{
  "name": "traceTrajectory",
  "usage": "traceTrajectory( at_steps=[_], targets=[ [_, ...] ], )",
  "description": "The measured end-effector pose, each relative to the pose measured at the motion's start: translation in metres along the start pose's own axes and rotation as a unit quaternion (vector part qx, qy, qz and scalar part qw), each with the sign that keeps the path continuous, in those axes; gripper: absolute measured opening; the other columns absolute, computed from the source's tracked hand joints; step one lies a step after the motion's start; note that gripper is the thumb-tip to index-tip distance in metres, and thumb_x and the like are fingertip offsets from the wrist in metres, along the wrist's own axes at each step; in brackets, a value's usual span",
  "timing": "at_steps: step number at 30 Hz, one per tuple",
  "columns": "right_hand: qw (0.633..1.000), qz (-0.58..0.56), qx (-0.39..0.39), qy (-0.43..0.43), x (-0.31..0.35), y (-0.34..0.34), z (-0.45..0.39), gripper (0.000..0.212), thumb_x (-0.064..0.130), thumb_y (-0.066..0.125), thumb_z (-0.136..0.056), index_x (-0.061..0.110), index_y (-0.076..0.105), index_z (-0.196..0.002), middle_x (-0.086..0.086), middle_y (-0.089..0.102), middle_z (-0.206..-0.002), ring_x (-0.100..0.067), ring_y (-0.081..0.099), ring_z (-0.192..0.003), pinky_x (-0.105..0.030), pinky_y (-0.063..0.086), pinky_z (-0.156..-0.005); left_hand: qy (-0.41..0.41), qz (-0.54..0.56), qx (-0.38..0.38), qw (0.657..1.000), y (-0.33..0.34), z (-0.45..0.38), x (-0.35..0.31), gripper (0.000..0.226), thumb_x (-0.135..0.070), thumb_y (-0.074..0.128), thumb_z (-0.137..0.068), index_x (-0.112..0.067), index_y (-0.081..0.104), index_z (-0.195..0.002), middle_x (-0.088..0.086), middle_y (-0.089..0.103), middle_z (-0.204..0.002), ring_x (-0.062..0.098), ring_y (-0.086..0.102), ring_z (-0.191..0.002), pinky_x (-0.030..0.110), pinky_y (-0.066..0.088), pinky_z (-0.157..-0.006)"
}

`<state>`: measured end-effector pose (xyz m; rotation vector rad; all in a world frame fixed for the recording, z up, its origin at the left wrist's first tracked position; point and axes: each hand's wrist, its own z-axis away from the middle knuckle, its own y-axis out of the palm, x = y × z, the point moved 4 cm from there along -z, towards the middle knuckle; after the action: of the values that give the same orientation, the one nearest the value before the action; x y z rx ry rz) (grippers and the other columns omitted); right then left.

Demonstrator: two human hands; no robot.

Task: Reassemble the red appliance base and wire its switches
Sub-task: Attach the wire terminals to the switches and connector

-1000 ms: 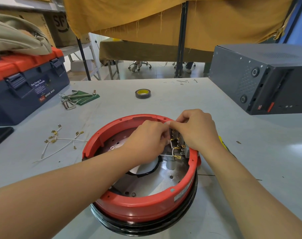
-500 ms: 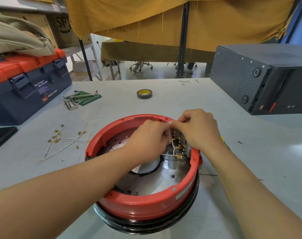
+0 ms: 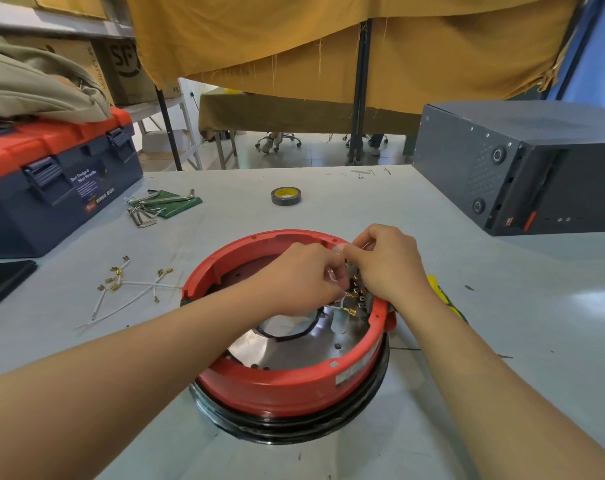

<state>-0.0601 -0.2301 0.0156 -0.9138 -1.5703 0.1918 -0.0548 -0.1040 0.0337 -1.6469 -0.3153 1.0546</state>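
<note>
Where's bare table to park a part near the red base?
Free: between tape roll, grey box and red base; also right of the base, past the yellow tool. Crowded: left, with loose wires, hex keys and toolbox.

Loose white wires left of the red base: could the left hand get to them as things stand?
Probably yes: the loose white wires lie on bare table, unobstructed, but the left hand is busy at the switch terminals.
</note>
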Motion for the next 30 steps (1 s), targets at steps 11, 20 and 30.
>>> traceTrajectory(
  at_steps=[11,20,30],
  targets=[
    [0.997,-0.053,0.051,0.030,-0.009,0.003,-0.004,0.026,0.037,0.067,-0.082,0.015,0.065,-0.096,-0.002,0.065,-0.089,-0.018,0.060,-0.082,-0.028,0.044,-0.068,-0.013,0.011,-0.031,0.999,0.011,-0.007,0.002,0.008,-0.016,0.070,-0.074,-0.022,0.065,-0.072,0.001,0.065,-0.070,0.017,0.061,-0.068,0.027,0.046,-0.061],
    [0.995,-0.066,0.067,0.021,-0.014,0.002,-0.001,0.023,0.028,0.065,-0.082,0.015,0.066,-0.101,0.001,0.066,-0.092,-0.016,0.061,-0.085,-0.026,0.046,-0.071,0.010,0.025,-0.036,0.999,0.012,-0.011,0.006,0.001,-0.013,0.071,-0.074,-0.013,0.071,-0.076,0.004,0.068,-0.069,0.012,0.059,-0.062,0.019,0.044,-0.058],
    [0.995,-0.076,0.066,0.013,-0.015,0.003,-0.002,0.022,0.032,0.067,-0.083,0.015,0.067,-0.097,0.001,0.066,-0.087,-0.014,0.060,-0.079,-0.023,0.044,-0.065,0.023,0.021,-0.042,0.999,0.011,-0.008,0.005,0.006,-0.012,0.066,-0.077,-0.009,0.071,-0.076,0.003,0.070,-0.069,0.008,0.061,-0.061,0.021,0.050,-0.064]
  ],
)
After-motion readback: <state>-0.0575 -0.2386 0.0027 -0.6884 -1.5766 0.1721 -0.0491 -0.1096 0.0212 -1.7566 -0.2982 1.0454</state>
